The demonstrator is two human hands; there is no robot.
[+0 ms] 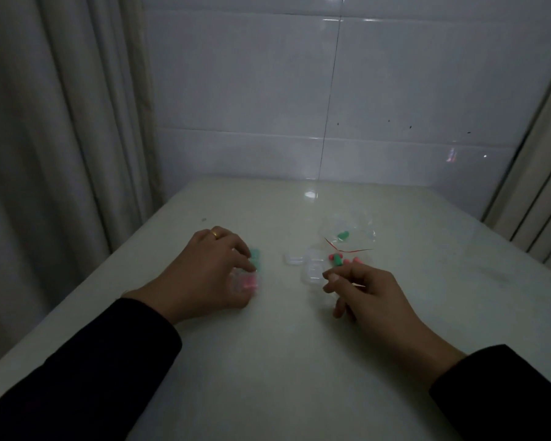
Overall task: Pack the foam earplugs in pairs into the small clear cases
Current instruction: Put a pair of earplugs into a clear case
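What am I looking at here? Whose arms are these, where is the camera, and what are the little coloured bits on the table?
No machine here: a person wears a camera on the head, looking down at their own two hands over a pale glossy table. The left hand, with a gold ring, rests its fingers on small clear plastic cases already filled, one with pink foam earplugs, one behind it with green foam earplugs. The right hand has its fingers curled just short of the empty clear cases; whether it holds anything is too dim to tell. Beyond them lie loose pink and green earplugs and a clear plastic zip bag with one green earplug inside.
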